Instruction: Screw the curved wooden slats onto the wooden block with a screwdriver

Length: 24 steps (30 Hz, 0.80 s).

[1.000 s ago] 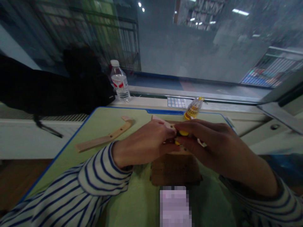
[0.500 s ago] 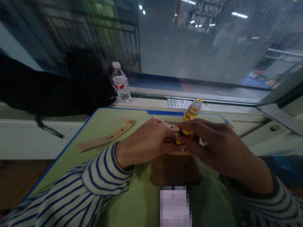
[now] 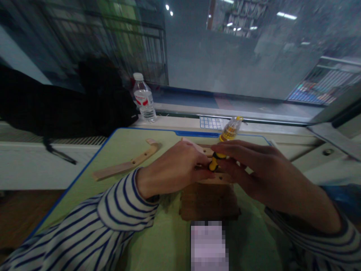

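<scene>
Between thumb and fingertips, my right hand grips a short yellow-and-black screwdriver; its tip is hidden. My left hand is closed on a light wooden piece with drilled holes, its fingertips close to the screwdriver's lower end. What those fingertips press on is partly hidden. Nearer to me, a darker brown wooden part sits below the light wood on the green table. To the left of my left hand lies a loose curved wooden piece with two holes.
Behind my right hand stands a clear bottle with yellow parts. A phone with a blurred screen lies near me on the green tabletop. On the sill are a water bottle and a black bag.
My right hand has shifted slightly right and turned, and more of the screwdriver's yellow handle shows between my hands. My left hand stays in place.
</scene>
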Motion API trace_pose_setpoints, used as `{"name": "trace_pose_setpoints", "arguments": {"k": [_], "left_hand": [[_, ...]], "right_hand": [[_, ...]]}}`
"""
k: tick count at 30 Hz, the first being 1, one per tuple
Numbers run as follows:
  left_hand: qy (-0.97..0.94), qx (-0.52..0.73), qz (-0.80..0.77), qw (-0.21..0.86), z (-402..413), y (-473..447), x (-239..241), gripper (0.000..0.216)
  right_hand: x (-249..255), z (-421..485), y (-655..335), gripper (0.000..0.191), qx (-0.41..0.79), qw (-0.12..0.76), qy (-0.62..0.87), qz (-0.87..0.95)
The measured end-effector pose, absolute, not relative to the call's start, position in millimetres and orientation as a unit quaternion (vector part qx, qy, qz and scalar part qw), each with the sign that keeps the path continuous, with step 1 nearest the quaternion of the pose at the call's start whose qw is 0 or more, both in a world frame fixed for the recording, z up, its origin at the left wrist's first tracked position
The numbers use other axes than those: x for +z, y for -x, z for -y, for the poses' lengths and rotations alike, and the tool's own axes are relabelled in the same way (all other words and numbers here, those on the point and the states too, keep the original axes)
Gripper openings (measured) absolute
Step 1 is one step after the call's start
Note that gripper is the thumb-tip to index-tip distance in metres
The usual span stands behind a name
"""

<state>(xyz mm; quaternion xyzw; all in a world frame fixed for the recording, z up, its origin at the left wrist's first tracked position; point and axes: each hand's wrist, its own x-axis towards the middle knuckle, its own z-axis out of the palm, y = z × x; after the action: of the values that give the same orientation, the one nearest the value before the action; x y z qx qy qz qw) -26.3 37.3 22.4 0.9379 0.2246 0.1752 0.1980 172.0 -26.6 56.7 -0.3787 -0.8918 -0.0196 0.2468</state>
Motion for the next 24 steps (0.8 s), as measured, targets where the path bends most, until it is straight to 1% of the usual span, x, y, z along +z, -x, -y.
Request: {"name": "trace_pose_setpoints", "arguments": {"k": [9,15,20,24], "left_hand": [[-0.946,0.149,-0.196,0.212,-39,27,25,0.015],[-0.951,0.141,-0.179,0.207,-39,26,26,0.014],[-0.953,0.135,-0.191,0.192,-38,29,29,0.013],[-0.964,0.103,-0.182,0.167,-39,36,37,0.013]], "right_hand": [[57,30,-171,0.021,-0.038,0.242,0.399,0.884],[57,30,-168,0.023,-0.058,0.221,0.417,0.880],[55,29,-168,0.021,-0.050,0.226,0.418,0.878],[53,28,-167,0.019,-0.021,0.240,0.417,0.877]]}}
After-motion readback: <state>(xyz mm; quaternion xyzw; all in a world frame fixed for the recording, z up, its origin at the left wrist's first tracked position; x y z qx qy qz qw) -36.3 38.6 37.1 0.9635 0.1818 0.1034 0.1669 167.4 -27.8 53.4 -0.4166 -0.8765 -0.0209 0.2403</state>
